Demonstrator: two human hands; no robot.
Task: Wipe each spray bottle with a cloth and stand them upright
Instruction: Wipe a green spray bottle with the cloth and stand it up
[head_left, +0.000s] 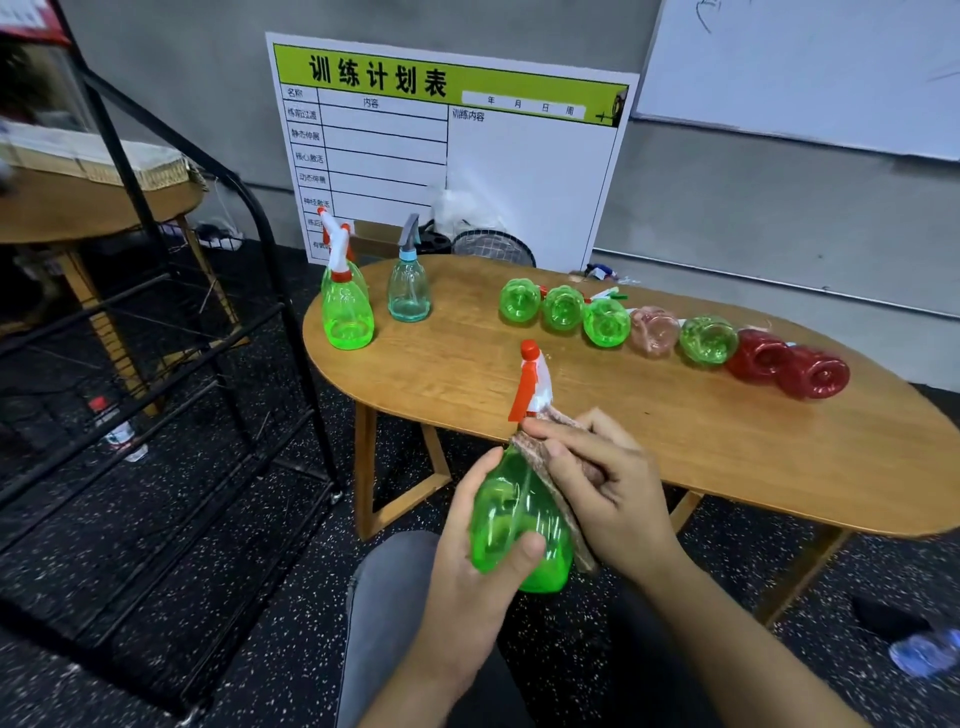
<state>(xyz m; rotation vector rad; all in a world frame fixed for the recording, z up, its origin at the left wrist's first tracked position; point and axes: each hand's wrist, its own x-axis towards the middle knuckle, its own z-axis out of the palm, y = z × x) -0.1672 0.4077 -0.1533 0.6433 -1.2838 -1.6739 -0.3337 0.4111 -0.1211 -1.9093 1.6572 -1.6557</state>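
Note:
My left hand (470, 566) grips a green spray bottle (511, 519) with a red and white trigger head, held upright in front of the table edge. My right hand (602, 488) pinches a brownish cloth (537, 457) against the bottle's neck and right side. On the wooden table (675, 447) two green bottles (347, 306) and a pale blue bottle (409, 288) stand upright at the far left. Several bottles lie on their sides in a row at the right: green ones (563, 307), a pink one (654, 330) and two red ones (789, 366).
A black metal rack (171, 332) stands to the left of the table. A printed board (447, 150) leans on the wall behind, with a wire basket (493, 248) at its foot. Another wooden table (78, 208) is at far left. My knee (389, 613) is below the hands.

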